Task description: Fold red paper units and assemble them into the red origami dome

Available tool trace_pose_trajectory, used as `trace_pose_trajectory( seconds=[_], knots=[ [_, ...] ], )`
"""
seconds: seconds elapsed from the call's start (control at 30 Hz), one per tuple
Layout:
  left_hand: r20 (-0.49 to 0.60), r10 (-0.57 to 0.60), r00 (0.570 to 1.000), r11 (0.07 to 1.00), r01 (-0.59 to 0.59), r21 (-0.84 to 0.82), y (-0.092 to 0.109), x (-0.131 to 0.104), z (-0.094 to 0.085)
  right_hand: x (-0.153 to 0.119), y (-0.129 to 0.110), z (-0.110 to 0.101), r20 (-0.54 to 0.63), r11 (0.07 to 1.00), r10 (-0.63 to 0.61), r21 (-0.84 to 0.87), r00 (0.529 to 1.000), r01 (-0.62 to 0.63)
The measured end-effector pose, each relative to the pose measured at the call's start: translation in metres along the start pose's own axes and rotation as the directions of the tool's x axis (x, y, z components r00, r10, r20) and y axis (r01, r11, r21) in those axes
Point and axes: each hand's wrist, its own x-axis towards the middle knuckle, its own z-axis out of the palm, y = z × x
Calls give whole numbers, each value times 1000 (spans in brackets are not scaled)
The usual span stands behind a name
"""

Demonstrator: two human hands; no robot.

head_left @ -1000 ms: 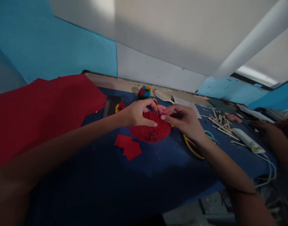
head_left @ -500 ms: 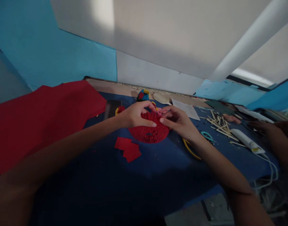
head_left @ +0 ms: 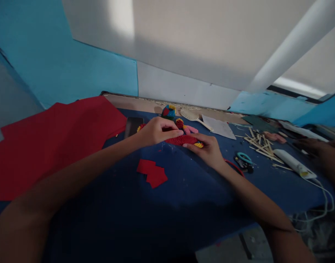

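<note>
My left hand (head_left: 158,132) and my right hand (head_left: 207,150) are closed on opposite sides of a red ridged piece (head_left: 176,140), which looks built from many small folded papers. Its rim faces me, and the fingers cover much of it. A bit of yellow folded work (head_left: 198,145) shows by my right fingers. Just behind the hands lie a small red-and-yellow piece (head_left: 179,122) and a pink one (head_left: 190,129). Small red paper cuttings (head_left: 153,173) rest on the blue tabletop (head_left: 183,193) nearer to me.
Large red sheets (head_left: 68,124) cover the left side. A phone (head_left: 133,126) and a multicoloured folded piece (head_left: 168,112) sit behind. Rightward are a hand fan (head_left: 190,115), white paper (head_left: 219,127), wooden sticks (head_left: 259,144), turquoise-handled pliers (head_left: 244,157), a white power strip (head_left: 293,163) and another person's arm (head_left: 326,157).
The red piece has tipped from showing its broad round face to showing a narrow rim. My right fingers have closed onto its side, and both hands keep hold. The view has shifted slightly.
</note>
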Motion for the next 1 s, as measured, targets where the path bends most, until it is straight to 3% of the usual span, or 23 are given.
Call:
trace_pose_trajectory(
  seconds=[0.13,0.23,0.3,0.4,0.47,0.53,0.7,0.87,1.0],
  knots=[
    [-51,120,991,984,-112,136,-11,-2,5,-3,7,7,-16,998,-45,-44,999,45],
    [-26,170,985,967,-162,195,-24,-3,8,-5,17,16,-26,993,-98,-70,995,96],
    [57,183,982,955,-191,226,-31,-3,6,-6,27,20,-5,985,-133,-114,991,132],
    [297,132,946,920,-229,318,-36,-4,-3,-5,40,21,104,958,-202,-187,974,219],
    [452,61,890,896,-249,368,-34,-4,-9,-5,43,17,282,940,-223,-193,933,282],
    [500,32,865,879,-263,398,-29,-4,-14,-5,37,14,409,912,-270,-181,872,367],
    [426,50,903,893,-232,386,-19,-1,-19,-20,0,29,254,889,-374,-175,892,423],
    [367,22,930,939,-145,311,-18,2,-23,-38,-25,63,414,865,-358,-191,837,465],
    [286,-46,957,975,-19,219,-14,4,-28,-40,-24,65,450,832,-417,-160,790,531]
  ],
)
